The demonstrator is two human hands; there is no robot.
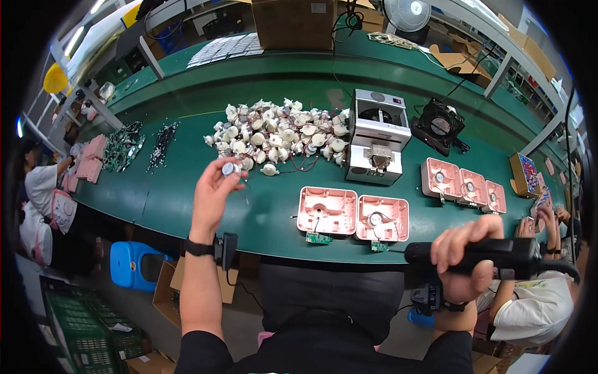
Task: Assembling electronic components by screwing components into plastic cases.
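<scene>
Fingers of left hand (212, 190) pinch a small round white plastic motor part (230, 168) above green bench (187, 187), just beside the white parts pile (280, 134). Right hand (464, 255) fully wrapped round black power screwdriver (498, 255), near two pink plastic housings (352, 215) w/ small green circuit boards (319, 238) at bench front edge.

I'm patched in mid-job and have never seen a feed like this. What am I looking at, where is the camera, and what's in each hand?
There is no machine arm here: a person works with two bare hands, filmed by a wide camera on their head that looks down, so straight edges bend.

The left hand holds up a small white round part, closed on it with the fingertips. The right hand is wrapped around a black power screwdriver.

On the green table lie a pile of white parts, two open pink shells, three more pink shells, a grey box machine and a small black fan. Other workers sit at both sides.
</scene>
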